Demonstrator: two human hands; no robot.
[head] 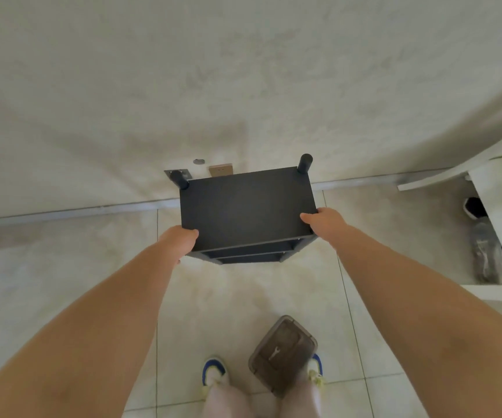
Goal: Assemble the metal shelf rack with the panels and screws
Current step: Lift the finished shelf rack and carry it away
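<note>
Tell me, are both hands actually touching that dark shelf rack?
Touching. The head view shows the left hand gripping the dark shelf rack at its near left corner, and the right hand gripping its right edge.

Matt black metal shelf rack [245, 206] above glossy, smooth floor tiles [92, 267].

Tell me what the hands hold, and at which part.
Both hands hold the black shelf rack: left hand and right hand grip the near corners of its uppermost panel.
</note>
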